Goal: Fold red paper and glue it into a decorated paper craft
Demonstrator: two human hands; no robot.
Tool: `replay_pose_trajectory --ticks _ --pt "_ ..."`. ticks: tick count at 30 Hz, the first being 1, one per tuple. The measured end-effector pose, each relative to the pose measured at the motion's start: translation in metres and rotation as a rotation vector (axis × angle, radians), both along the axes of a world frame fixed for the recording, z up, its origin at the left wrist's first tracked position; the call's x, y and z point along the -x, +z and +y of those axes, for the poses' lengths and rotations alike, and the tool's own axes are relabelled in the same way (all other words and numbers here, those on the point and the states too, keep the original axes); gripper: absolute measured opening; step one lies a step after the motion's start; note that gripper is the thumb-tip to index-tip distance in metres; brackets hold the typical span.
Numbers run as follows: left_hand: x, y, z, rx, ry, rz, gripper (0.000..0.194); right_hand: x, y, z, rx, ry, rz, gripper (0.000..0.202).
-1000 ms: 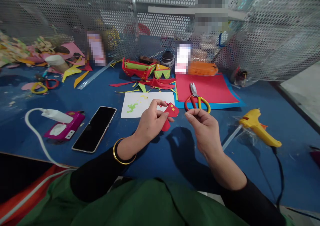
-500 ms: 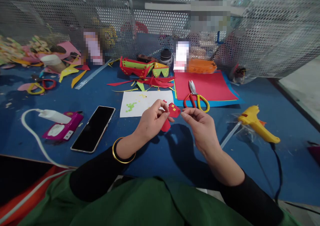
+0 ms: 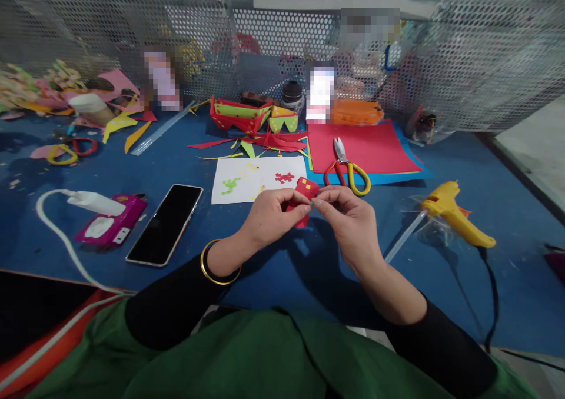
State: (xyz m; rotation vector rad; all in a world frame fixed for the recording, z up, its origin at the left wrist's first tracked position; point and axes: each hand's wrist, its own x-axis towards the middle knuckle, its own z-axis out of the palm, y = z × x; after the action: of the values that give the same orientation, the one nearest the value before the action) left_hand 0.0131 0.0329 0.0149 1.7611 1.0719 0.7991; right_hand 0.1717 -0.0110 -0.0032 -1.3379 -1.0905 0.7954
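A red paper piece (image 3: 306, 186) with small yellow squares on it is pinched between the fingers of my left hand (image 3: 276, 213). Its lower end shows below those fingers. My right hand (image 3: 351, 216) is closed in a pinch, thumb and fingertips meeting my left fingertips at the paper's edge; whatever sits between them is too small to make out. Just behind lies a white sheet (image 3: 260, 172) bearing green bits (image 3: 230, 185), red bits (image 3: 285, 178) and scattered yellow bits. Scissors (image 3: 346, 166) with red and yellow handles rest on red paper (image 3: 379, 149) beyond my right hand.
To the right lies a yellow glue gun (image 3: 459, 213) with its cord. On the left are a black phone (image 3: 165, 225) and a purple power adapter (image 3: 112, 219) with a white plug. Folded red and green paper pieces (image 3: 241, 116), paper scraps (image 3: 269, 143) and an orange packet (image 3: 357, 112) line the back.
My hands have come together at the red paper; my right fingertips moved left to meet the left ones. My left hand shifted slightly downward, uncovering the red bits on the white sheet.
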Motion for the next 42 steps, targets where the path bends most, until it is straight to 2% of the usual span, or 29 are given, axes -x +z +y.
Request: replay_pose_trajectory --ticks 15,19,23,32,42 --pt "-0.001 -0.001 0.000 0.031 0.002 -0.054 0.020 0.004 0.003 -0.001 -0.027 -0.041 -0.112 0.012" --pt "0.000 -0.001 0.000 0.043 -0.007 -0.096 0.020 -0.002 0.001 0.000 -0.061 -0.046 -0.107 0.010" --pt "0.001 0.001 0.000 0.071 -0.013 -0.092 0.020 -0.011 0.005 0.001 -0.101 -0.103 -0.194 0.007" --pt "0.002 0.002 -0.001 0.005 -0.040 -0.028 0.018 -0.007 0.008 -0.001 -0.129 -0.029 -0.359 0.007" --pt "0.001 0.002 -0.001 0.003 -0.061 -0.022 0.018 -0.007 0.005 -0.001 -0.136 0.011 -0.387 0.009"
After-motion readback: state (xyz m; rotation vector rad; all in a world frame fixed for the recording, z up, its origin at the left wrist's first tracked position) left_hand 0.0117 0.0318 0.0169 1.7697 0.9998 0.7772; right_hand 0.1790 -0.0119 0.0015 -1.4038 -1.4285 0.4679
